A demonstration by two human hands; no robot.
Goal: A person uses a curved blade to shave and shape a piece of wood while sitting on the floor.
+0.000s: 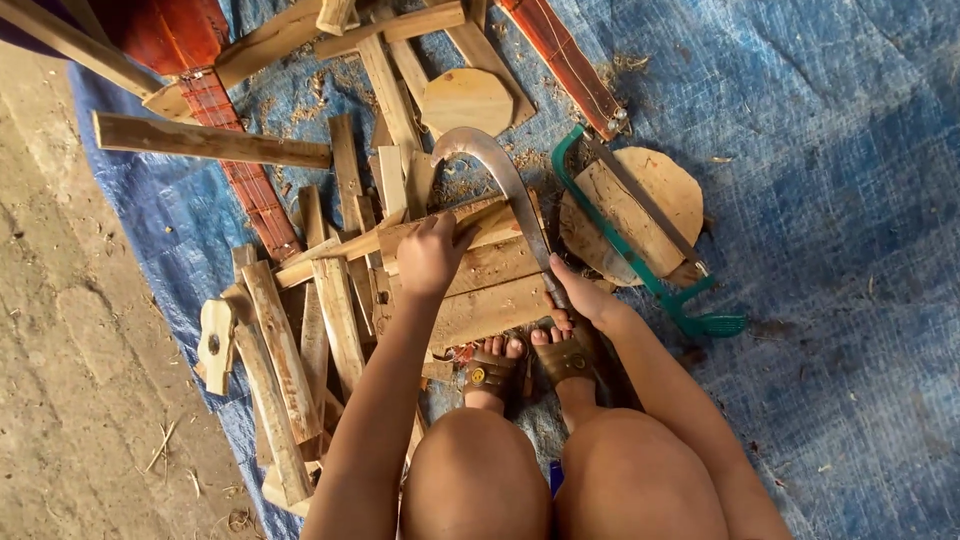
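My left hand [430, 255] grips a long thin wooden strip [345, 247] that lies across a stack of flat boards [490, 300]. In my right hand [580, 295] is the handle of a curved metal blade [500, 175], a sickle-like knife whose hooked tip points up and left. The blade rests against the end of the strip near my left fingers. My two sandalled feet [530, 365] sit just below the boards, with my bare knees at the bottom of the view.
Several wood offcuts [285, 350] lie heaped on a blue tarpaulin [830, 200]. A green-framed hacksaw [640, 235] lies on round wooden discs [650, 200] at right. Another disc [467, 100] sits above. Red striped cloth [230, 150] runs at upper left; bare ground [70, 380] is left.
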